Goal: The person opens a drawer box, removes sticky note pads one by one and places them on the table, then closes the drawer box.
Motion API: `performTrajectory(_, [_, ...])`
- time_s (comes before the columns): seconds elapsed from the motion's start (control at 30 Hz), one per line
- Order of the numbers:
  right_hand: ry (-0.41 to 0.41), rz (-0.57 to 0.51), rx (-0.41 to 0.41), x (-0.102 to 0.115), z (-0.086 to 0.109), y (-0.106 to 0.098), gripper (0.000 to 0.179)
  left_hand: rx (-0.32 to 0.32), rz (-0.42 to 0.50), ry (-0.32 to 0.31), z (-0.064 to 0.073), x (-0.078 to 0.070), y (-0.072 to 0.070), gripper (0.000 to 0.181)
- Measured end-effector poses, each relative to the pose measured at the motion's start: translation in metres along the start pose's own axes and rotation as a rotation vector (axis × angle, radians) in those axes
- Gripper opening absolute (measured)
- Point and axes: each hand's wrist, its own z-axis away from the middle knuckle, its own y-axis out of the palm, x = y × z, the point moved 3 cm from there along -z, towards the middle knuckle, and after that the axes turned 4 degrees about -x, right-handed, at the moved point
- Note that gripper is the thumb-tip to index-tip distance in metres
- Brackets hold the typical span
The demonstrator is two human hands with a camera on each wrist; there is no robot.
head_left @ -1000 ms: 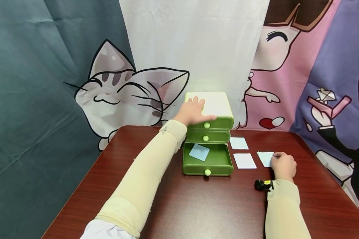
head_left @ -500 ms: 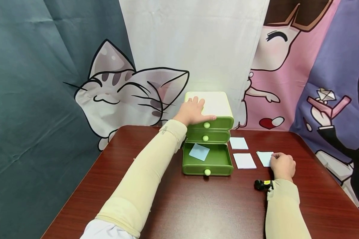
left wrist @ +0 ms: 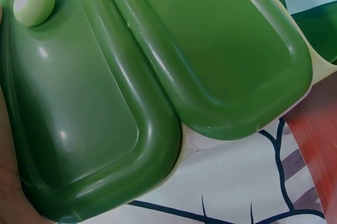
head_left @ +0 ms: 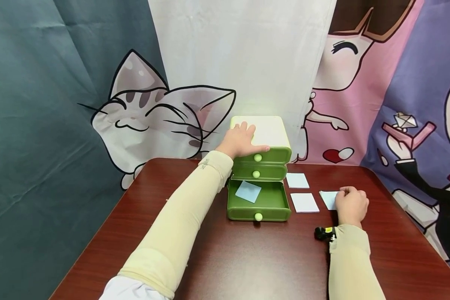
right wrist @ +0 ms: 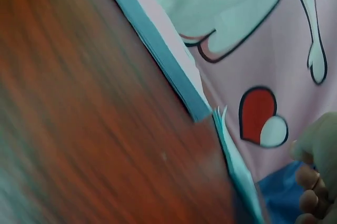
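Observation:
A white and green drawer unit (head_left: 273,131) stands at the back, its bottom drawer (head_left: 273,199) pulled out with a light blue paper square (head_left: 248,191) inside. My left hand (head_left: 238,141) rests on the unit's top, fingers spread and thumb along the front edge; the left wrist view shows green drawer fronts (left wrist: 100,118) close up. My right hand (head_left: 351,205) is at the right edge of a pale blue note pad (head_left: 328,199) on the table. In the right wrist view its fingers (right wrist: 308,201) are curled beside the pad, with a gap and no paper visible between them.
Two more note pads, a white one (head_left: 304,203) and a pale one (head_left: 297,180), lie right of the drawers. The dark red-brown table (head_left: 270,258) reaches toward me. A cartoon curtain (head_left: 195,54) hangs behind.
My right hand has lifted slightly at the pad's right edge. The left hand keeps its place on the drawer unit. The head view has shifted a little.

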Motion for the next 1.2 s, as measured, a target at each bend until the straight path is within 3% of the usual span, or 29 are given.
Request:
performTrajectory(0.1, [-0.043, -0.023, -0.015, 0.016, 0.003, -0.001, 0.036, -0.01, 0.009, 0.003, 0.001, 0.0, -0.001, 0.09])
performTrajectory(0.23, [-0.148, -0.001, 0.054, 0.046, 0.007, -0.006, 0.036, -0.014, 0.012, 0.005, 0.001, 0.001, -0.001, 0.09])
performTrajectory(0.53, [-0.535, -0.035, 0.115, 0.125, 0.036, -0.012, 0.022, -0.003, 0.018, 0.002, 0.002, 0.001, 0.0, 0.09])
performTrajectory(0.73, [-0.811, 0.019, 0.411, 0.17, 0.07, 0.004, 0.012, -0.005, 0.019, 0.001, 0.001, 0.001, -0.003, 0.092])
performTrajectory(0.8, [-0.874, 0.043, 0.474, 0.182, 0.082, 0.015, 0.011, -0.01, 0.014, -0.001, 0.0, 0.001, -0.005, 0.091])
performTrajectory(0.9, [-0.916, 0.082, 0.506, 0.195, 0.097, 0.034, 0.012, -0.011, 0.006, -0.001, -0.001, 0.003, -0.006, 0.09])
performTrajectory(1.2, [-0.83, 0.215, 0.689, 0.201, 0.118, 0.082, 0.013, -0.004, -0.013, -0.002, 0.001, 0.0, -0.002, 0.087])
